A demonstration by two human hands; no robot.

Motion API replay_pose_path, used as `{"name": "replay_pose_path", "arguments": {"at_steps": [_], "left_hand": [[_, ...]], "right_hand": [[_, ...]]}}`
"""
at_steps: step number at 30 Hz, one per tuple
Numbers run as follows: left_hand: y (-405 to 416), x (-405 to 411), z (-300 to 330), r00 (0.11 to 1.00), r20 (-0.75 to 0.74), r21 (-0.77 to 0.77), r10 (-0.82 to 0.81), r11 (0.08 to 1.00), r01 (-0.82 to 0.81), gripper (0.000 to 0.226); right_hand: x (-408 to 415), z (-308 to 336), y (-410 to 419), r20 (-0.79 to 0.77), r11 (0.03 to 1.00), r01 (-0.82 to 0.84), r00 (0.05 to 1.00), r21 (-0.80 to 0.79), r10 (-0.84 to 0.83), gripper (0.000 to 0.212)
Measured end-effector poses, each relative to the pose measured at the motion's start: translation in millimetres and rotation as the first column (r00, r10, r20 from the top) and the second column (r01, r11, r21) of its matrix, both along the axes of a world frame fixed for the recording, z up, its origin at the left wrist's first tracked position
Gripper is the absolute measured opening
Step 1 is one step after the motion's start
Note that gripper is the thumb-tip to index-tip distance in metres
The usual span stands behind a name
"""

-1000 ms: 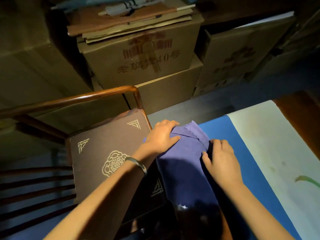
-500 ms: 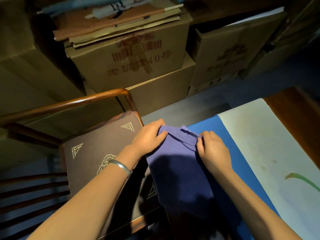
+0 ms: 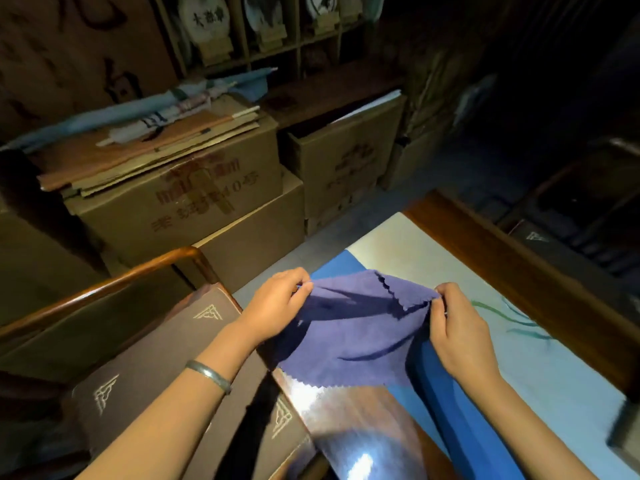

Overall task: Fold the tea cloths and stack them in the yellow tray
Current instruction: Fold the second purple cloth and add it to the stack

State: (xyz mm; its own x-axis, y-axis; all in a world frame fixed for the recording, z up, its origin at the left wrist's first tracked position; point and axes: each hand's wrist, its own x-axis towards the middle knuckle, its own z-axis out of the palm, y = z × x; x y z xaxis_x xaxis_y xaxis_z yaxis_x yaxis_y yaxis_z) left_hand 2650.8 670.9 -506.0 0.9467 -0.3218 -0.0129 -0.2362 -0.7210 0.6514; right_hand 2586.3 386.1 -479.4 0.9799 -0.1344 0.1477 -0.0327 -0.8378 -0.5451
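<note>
2 hands, left hand (image 3: pixel 277 306) and right hand (image 3: pixel 457 327), pinch purple cloth (image 3: pixel 349 337) stretched between them.

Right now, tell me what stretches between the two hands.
In the head view, only the purple zigzag-edged cloth spans between the left hand and right hand, each pinching an upper corner.

Soft matt purple cloth (image 3: pixel 349 341) with pinked zigzag edges. Glossy polished wood table (image 3: pixel 349 427) edge reflecting light. Matt blue mat (image 3: pixel 460 417). Dull metal bangle (image 3: pixel 207 374). Matt brown cardboard boxes (image 3: pixel 194 202).
</note>
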Motion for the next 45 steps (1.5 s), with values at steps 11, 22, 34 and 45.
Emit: {"name": "replay_pose_path", "arguments": {"at_steps": [11, 22, 34, 45], "left_hand": [[-124, -68, 132, 0.936, 0.215, -0.017, -0.279, 0.957, 0.289, 0.023], [-298, -177, 160, 0.740, 0.214, 0.004, -0.638, 0.758, 0.652, 0.015], [-442, -279, 150, 0.634, 0.143, 0.131, -0.760, 0.649, 0.749, 0.020], [-431, -318, 120, 0.623, 0.038, 0.022, -0.781, 0.624, 0.781, 0.015]], "right_hand": [[-159, 105, -72, 0.256, 0.932, 0.362, 0.899, 0.018, -0.355, 0.017], [-356, 124, -177, 0.285, 0.678, 0.726, 0.678, -0.118, -0.677, 0.022], [-476, 110, -306, 0.230, 0.631, 0.774, 0.624, -0.048, -0.747, 0.030], [-526, 69, -322, 0.090, 0.821, 0.568, 0.816, 0.060, -0.571, 0.024]]}}
